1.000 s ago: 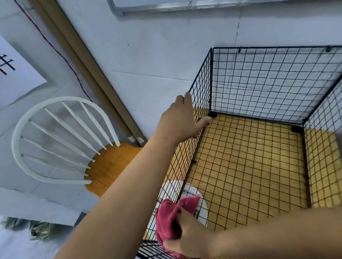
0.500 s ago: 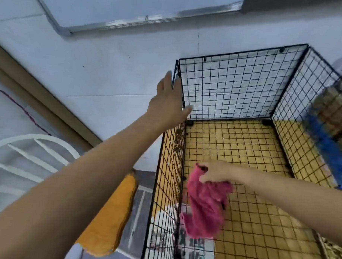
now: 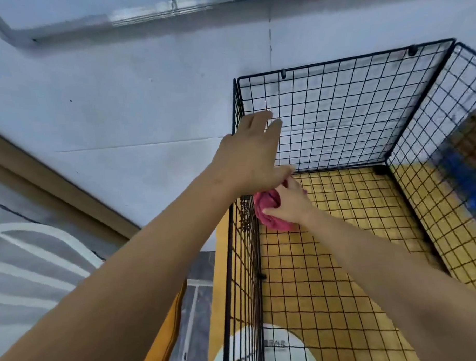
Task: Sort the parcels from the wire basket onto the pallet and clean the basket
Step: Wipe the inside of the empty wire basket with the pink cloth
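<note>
The black wire-grid basket (image 3: 350, 114) stands open-topped with its back wall against a pale wall, and no parcel shows inside it, so the sorting looks done and the cleaning is the step in hand. A yellow sheet (image 3: 342, 257) shows through the basket's wire bottom. The right hand (image 3: 289, 203) reaches into the basket, and its grip is closed around a bunched pink cloth (image 3: 267, 209), fingers curled over the wad, which it presses against the inner face of the basket's left wall, just short of the rear left corner and a little under the rim. The left hand (image 3: 252, 155) lies above it at that same corner with fingers straight and holding nothing. It seems to steady the top of the left wall, though whether palm or fingers touch the wire I cannot tell. The left wall's long axis runs from that rear corner toward the person, so nearly all of the wall lies on the near side of the cloth. The next stroke probably pulls back along that line or down toward the basket's bottom. The right hand, with the cloth, is the one placed for it. Outside the basket's left wall stands a white spindle-back chair (image 3: 45, 254).
</note>
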